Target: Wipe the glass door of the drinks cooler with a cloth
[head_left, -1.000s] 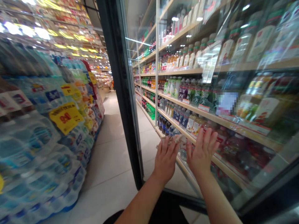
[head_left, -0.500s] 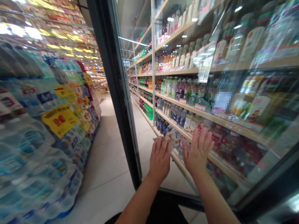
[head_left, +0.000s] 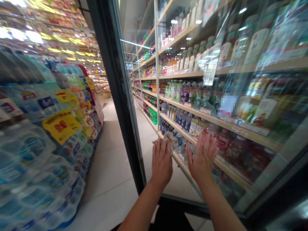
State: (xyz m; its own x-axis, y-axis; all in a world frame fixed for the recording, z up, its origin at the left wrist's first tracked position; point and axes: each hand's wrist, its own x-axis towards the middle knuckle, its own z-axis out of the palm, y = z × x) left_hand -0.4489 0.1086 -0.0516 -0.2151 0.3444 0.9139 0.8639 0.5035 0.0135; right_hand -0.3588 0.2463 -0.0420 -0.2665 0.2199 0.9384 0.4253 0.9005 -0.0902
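Observation:
A glass door (head_left: 183,183) in a black frame stands in front of me, with bottle shelves seen through it. My left hand (head_left: 161,162) presses a crumpled pale cloth (head_left: 170,141) to the glass, low and left of the pane's middle. Parts of the cloth stick out beyond the fingertips; the rest is hidden under the hand. To its right, my right hand (head_left: 202,157) lies against the same pane with fingers stretched out and thumb apart, holding nothing.
The door's black upright (head_left: 117,96) runs down left of my hands. Beyond it is a tiled aisle (head_left: 108,154). Shrink-wrapped water bottles (head_left: 31,166) with a yellow price sign (head_left: 62,125) are stacked at the left. Wooden shelves (head_left: 207,117) hold rows of drinks behind the glass.
My left hand has slid slightly left and up across the glass with the cloth. My right hand stays nearly in place, flat and spread.

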